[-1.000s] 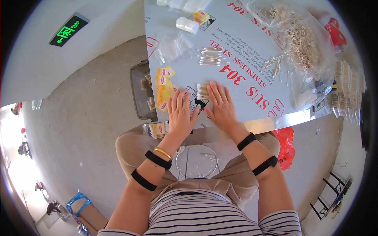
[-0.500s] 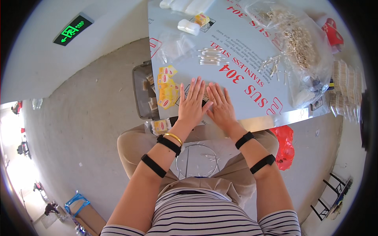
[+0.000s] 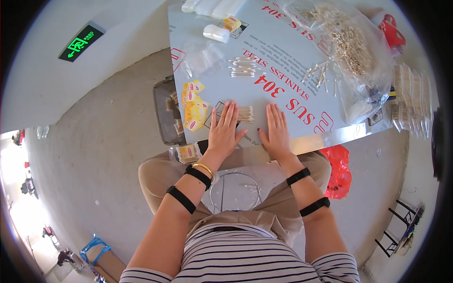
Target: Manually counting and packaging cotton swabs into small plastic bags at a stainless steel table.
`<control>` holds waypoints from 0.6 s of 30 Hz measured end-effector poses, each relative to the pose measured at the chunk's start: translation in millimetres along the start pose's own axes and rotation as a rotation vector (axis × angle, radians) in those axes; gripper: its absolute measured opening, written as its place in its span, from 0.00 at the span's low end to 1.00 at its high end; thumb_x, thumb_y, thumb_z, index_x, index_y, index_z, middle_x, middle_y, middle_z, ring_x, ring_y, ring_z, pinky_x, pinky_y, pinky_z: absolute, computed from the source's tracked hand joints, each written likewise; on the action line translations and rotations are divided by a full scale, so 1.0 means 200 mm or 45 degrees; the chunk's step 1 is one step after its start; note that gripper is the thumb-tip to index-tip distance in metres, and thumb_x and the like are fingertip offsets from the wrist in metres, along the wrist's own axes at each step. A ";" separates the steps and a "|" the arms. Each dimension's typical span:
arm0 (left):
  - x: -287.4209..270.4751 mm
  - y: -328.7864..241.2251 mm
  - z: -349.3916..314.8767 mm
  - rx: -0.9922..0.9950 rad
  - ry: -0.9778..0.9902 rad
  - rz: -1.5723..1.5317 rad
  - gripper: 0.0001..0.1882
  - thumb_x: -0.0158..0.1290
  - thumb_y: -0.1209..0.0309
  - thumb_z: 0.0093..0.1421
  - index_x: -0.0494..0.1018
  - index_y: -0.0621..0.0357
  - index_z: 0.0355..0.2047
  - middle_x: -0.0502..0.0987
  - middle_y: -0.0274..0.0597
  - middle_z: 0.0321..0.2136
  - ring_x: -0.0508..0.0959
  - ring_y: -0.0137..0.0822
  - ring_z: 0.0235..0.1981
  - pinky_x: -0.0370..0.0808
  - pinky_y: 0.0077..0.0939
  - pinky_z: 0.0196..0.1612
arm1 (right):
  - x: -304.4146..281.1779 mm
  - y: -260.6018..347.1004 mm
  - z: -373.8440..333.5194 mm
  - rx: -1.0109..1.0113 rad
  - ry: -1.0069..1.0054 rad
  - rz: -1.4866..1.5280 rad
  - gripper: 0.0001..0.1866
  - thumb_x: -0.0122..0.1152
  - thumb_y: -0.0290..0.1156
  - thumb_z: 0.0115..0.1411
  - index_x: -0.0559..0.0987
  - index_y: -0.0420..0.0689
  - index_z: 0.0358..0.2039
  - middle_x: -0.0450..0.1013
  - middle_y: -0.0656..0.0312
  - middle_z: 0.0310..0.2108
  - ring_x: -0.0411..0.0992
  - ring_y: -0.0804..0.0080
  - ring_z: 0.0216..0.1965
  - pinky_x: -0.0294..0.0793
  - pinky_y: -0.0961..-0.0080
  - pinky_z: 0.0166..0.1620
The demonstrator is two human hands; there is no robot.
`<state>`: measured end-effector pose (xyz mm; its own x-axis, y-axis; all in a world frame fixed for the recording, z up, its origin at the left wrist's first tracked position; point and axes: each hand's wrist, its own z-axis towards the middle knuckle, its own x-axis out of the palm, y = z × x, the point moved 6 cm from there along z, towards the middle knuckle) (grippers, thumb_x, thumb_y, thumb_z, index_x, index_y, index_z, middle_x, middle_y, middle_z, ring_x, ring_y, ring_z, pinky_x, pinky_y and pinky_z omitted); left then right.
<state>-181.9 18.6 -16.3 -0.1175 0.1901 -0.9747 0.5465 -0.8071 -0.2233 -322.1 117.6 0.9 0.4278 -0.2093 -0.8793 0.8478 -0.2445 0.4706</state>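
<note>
My left hand [image 3: 224, 129] lies flat on the film-covered table [image 3: 292, 89], fingers stretched out. Its index finger is beside a small row of cotton swabs [image 3: 246, 114]. My right hand [image 3: 277, 129] also rests flat, a short gap to the right of that row, thumb apart from the fingers. Neither hand holds anything. Farther back lies a second loose group of cotton swabs [image 3: 244, 66]. Left of my left hand are overlapping yellow-and-white paper cards [image 3: 194, 107]. A clear packet of swabs with a yellow card [image 3: 188, 153] sits at the table's near left corner.
A large clear bag of cotton swabs [image 3: 351, 49] fills the back right, with scattered swabs [image 3: 319, 74] beside it. Stacked swab packets [image 3: 411, 92] stand at the right edge. Clear plastic bags [image 3: 204, 57] lie at the left. A grey bin [image 3: 163, 113] adjoins the table's left side.
My hands have moved apart, the right one to the right and the left one slightly left. The cotton swabs between them now show more fully. The whole view has shifted slightly.
</note>
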 end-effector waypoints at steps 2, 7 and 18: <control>0.00 0.00 0.00 -0.010 -0.014 0.016 0.44 0.41 0.44 0.67 0.46 0.61 0.72 0.46 0.44 0.73 0.46 0.40 0.74 0.40 0.53 0.73 | 0.03 0.04 -0.02 -0.011 0.019 0.020 0.42 0.56 0.33 0.61 0.50 0.37 0.71 0.48 0.48 0.72 0.44 0.54 0.74 0.41 0.53 0.73; 0.00 -0.02 0.01 -0.003 -0.026 -0.001 0.45 0.43 0.45 0.66 0.44 0.62 0.72 0.46 0.45 0.73 0.46 0.42 0.74 0.40 0.54 0.72 | 0.06 0.10 -0.02 0.003 0.029 -0.015 0.40 0.54 0.35 0.62 0.51 0.36 0.71 0.48 0.49 0.72 0.44 0.55 0.74 0.41 0.52 0.73; 0.02 -0.03 -0.03 -0.007 0.066 0.172 0.49 0.44 0.39 0.63 0.45 0.61 0.72 0.44 0.45 0.73 0.44 0.41 0.74 0.38 0.58 0.72 | 0.09 0.16 -0.04 -0.094 0.061 -0.153 0.34 0.52 0.34 0.64 0.57 0.50 0.71 0.49 0.56 0.73 0.46 0.59 0.74 0.43 0.52 0.73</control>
<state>-180.4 28.6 -18.0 0.0001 0.1088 -0.9941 0.5590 -0.8242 -0.0902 -284.3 113.7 -0.1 0.3349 -0.1366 -0.9323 0.9139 -0.1940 0.3567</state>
